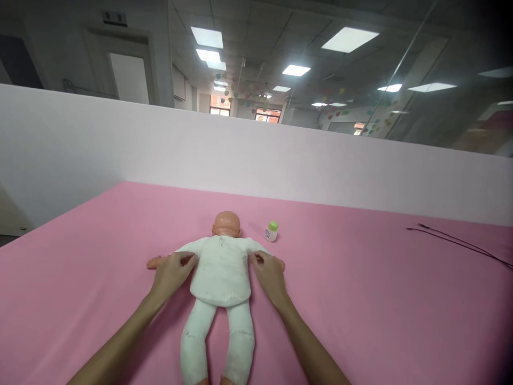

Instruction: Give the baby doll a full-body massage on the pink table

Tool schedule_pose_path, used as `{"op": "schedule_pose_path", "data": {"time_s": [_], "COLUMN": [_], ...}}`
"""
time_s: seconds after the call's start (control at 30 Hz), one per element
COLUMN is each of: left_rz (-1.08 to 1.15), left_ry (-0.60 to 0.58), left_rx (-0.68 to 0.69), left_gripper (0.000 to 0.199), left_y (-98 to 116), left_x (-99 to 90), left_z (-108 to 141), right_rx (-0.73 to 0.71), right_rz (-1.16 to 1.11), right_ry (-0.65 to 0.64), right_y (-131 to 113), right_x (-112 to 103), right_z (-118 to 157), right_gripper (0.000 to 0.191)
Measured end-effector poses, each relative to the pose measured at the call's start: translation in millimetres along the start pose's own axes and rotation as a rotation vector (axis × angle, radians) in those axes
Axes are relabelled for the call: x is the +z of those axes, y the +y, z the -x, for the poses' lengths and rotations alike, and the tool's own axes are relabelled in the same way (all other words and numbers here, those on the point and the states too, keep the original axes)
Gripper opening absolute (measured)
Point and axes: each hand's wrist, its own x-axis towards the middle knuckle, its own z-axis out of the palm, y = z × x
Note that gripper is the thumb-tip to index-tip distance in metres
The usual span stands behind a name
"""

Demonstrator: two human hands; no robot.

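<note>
A baby doll (pixel 221 272) with a white cloth body lies stretched out on the pink surface, its bald head pointing away from me. No facial features show, only the smooth head and ears. At the doll's left-hand side in view, my left hand (pixel 172 271) pinches the cloth near the armpit, thumb and fingers together. My right hand (pixel 269 271) is closed the same way on the opposite armpit, partly covering that arm. Just beyond the right hand stands a small whitish bottle (pixel 271 234) with a green cap, touched by neither hand.
Pink cloth (pixel 360 299) covers the work surface. A low white wall (pixel 280 160) runs along its far edge, with glass above. Two thin dark cords (pixel 460 240) lie at the far right. Ceiling lights and a door (pixel 129 77) show beyond the wall.
</note>
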Motion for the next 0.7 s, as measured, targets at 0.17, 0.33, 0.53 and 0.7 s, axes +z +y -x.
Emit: {"op": "schedule_pose_path", "data": {"time_s": [0.17,0.33,0.53,0.7], "left_rz": [-0.254,-0.609,-1.100,-0.450], "left_ry": [-0.045,-0.208,-0.181,-0.265], "left_rx": [0.387,0.384,0.380,0.417], "left_gripper": [0.042,0.047,0.033,0.040], "left_y": [13.5,1.7,42.3,93.6], "left_x": [32.0,49.6,56.8,114.8], "left_z": [-9.3,-18.1,-16.6,-31.5], "right_rx": [-0.278,-0.261,-0.357,-0.280], "right_rz": [0.050,0.101,0.181,0.239], "right_ry": [0.036,-0.140,-0.190,0.053], "right_y": [13.2,46.3,47.5,43.8], "right_x": [21.7,31.5,14.0,-18.9], "right_z": [-6.4,-8.7,-9.9,-41.2], "right_gripper": [0.047,0.052,0.052,0.039]}}
